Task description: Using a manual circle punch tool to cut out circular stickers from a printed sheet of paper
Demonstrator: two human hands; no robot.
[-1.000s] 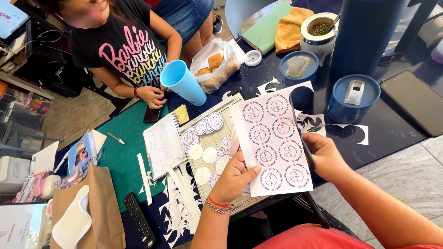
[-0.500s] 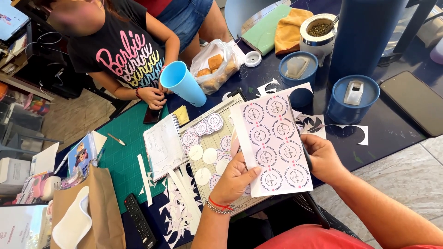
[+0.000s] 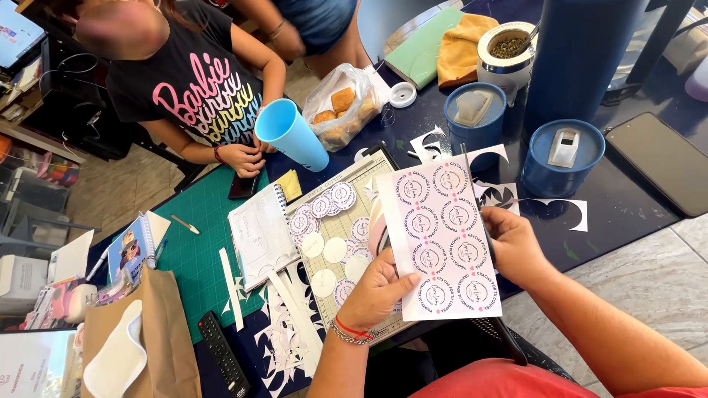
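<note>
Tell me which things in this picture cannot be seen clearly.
Head view:
- Scissors: only a thin blade edge shows; the sticker sheet and right hand hide the rest.
- Cutting board: near part hidden by the left hand.
- Brown paper bag: cut off by the bottom edge.

A dark glossy table stands on pale marbled floor tiles.

White sheet with pink-ringed round stickers, light blue cup, green cutting mat.
</note>
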